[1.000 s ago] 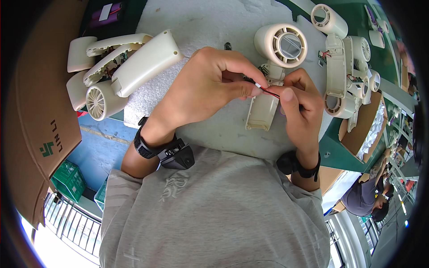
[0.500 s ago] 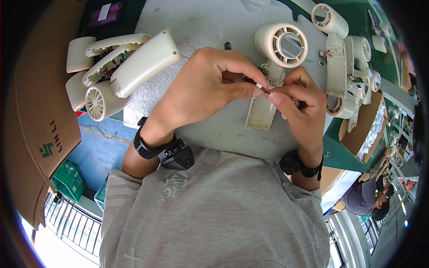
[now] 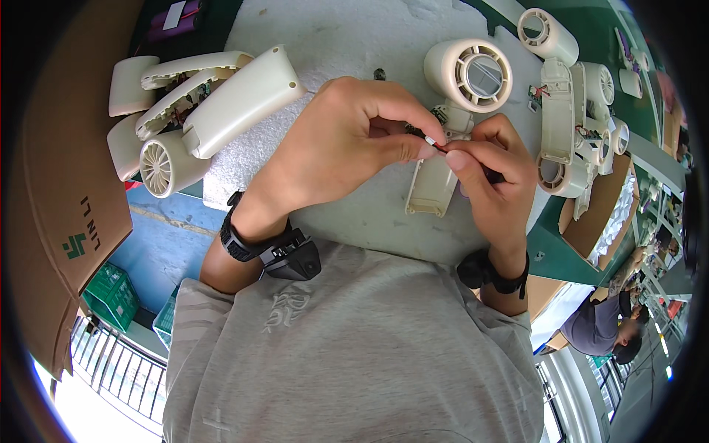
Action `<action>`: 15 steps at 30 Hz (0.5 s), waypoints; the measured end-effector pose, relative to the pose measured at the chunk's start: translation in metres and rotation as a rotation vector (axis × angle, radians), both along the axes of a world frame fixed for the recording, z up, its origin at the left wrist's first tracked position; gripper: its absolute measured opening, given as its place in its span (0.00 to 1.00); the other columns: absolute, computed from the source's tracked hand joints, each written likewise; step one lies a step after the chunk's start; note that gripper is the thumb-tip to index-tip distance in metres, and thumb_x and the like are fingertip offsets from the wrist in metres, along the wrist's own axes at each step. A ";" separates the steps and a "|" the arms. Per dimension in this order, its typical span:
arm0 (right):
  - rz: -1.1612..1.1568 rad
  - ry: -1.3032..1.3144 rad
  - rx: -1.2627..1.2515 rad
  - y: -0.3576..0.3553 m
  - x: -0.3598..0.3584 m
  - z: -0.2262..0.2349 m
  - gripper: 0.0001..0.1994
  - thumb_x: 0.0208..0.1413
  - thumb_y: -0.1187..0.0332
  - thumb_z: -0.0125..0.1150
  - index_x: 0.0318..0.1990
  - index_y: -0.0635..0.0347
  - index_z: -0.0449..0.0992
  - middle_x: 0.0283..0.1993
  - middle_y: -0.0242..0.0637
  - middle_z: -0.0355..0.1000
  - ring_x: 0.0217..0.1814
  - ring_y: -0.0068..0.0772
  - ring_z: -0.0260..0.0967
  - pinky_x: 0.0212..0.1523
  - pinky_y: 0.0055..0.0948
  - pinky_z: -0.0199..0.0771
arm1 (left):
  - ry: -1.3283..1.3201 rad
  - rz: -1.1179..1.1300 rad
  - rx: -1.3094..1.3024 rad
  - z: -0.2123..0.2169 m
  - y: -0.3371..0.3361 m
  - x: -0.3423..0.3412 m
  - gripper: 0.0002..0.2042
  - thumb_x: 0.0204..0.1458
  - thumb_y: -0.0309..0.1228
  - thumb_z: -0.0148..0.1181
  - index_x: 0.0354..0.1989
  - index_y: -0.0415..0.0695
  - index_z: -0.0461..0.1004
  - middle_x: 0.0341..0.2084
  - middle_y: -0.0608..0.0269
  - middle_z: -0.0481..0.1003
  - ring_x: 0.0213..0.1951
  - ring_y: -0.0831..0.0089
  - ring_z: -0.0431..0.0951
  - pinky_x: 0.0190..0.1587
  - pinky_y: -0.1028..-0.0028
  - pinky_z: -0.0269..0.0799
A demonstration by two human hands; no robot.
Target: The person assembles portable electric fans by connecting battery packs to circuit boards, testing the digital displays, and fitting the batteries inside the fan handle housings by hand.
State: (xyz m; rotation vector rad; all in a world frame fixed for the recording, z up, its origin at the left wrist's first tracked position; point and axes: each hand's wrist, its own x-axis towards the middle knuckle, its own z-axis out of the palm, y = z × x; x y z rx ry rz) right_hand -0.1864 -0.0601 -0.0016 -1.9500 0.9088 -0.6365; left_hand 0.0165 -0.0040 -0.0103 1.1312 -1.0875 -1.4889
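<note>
Between the thumb and forefinger of my left hand (image 3: 354,129) is a small white wire connector (image 3: 430,140), pinched near its end. My right hand (image 3: 496,173) grips the thin dark and red wires (image 3: 441,149) running from it, the two sets of fingertips almost touching. Right behind the fingers lies an opened cream handheld fan, its round head (image 3: 436,70) pointing away from me and its hollow handle shell (image 3: 430,190) toward me. A green circuit board (image 3: 440,116) shows in part beside my left fingers; my hands cover the middle of the fan.
White foam sheet (image 3: 332,44) covers the bench. Several cream fan bodies (image 3: 240,96) are piled at left, and more fan parts (image 3: 557,111) at right. Beyond these stand a brown carton (image 3: 66,148) and an open box (image 3: 602,221). Another person (image 3: 594,325) sits far right.
My right hand has shifted slightly left and its fingers have closed in on the wires by the connector. Less of the red wire shows. My left hand has hardly moved.
</note>
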 end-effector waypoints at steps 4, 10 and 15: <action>0.011 0.029 0.016 0.001 0.000 0.003 0.07 0.46 0.73 0.72 0.35 0.61 0.83 0.30 0.31 0.64 0.26 0.20 0.60 0.25 0.20 0.57 | -0.017 -0.006 0.002 0.000 0.000 0.001 0.08 0.49 0.14 0.62 0.38 0.36 0.80 0.34 0.60 0.77 0.37 0.75 0.79 0.41 0.78 0.76; 0.006 0.039 -0.020 0.005 0.001 0.003 0.08 0.46 0.75 0.71 0.36 0.63 0.82 0.32 0.32 0.64 0.27 0.19 0.61 0.26 0.19 0.58 | 0.026 -0.043 0.040 0.005 -0.001 0.004 0.14 0.49 0.13 0.60 0.45 0.35 0.78 0.37 0.61 0.77 0.38 0.75 0.79 0.43 0.78 0.77; -0.017 0.020 -0.013 0.006 0.000 0.002 0.09 0.46 0.76 0.71 0.36 0.63 0.83 0.32 0.32 0.66 0.26 0.19 0.62 0.25 0.18 0.58 | 0.094 -0.036 0.102 0.002 0.001 0.006 0.17 0.50 0.13 0.57 0.50 0.37 0.75 0.34 0.59 0.79 0.35 0.80 0.78 0.40 0.80 0.74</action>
